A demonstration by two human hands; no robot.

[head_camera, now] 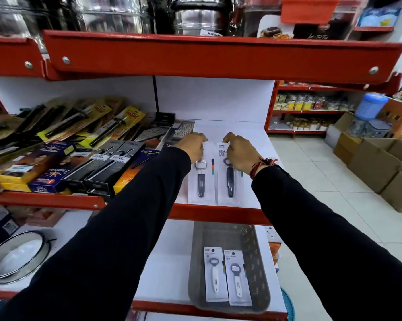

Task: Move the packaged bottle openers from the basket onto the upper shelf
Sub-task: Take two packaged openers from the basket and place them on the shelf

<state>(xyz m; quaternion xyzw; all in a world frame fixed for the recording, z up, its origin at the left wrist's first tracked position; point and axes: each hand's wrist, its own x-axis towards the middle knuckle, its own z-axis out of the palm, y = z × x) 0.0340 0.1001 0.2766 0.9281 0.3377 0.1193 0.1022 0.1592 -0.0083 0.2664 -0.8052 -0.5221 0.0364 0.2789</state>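
Observation:
Two packaged bottle openers with dark handles lie side by side on the white upper shelf (237, 133). My left hand (191, 145) grips the top of the left pack (201, 184). My right hand (238, 152) grips the top of the right pack (230, 181). Below, on the lower shelf, a grey basket (260, 269) holds two more packs: a white-handled opener on the left (213, 274) and another on the right (238, 278), both lying flat.
Graters (176, 133) and boxed kitchen tools (98, 167) crowd the upper shelf to the left of my hands. A red shelf edge (218, 56) overhangs above. A round sieve (19, 256) sits on the lower shelf at left. Cardboard boxes (380, 167) stand on the floor at right.

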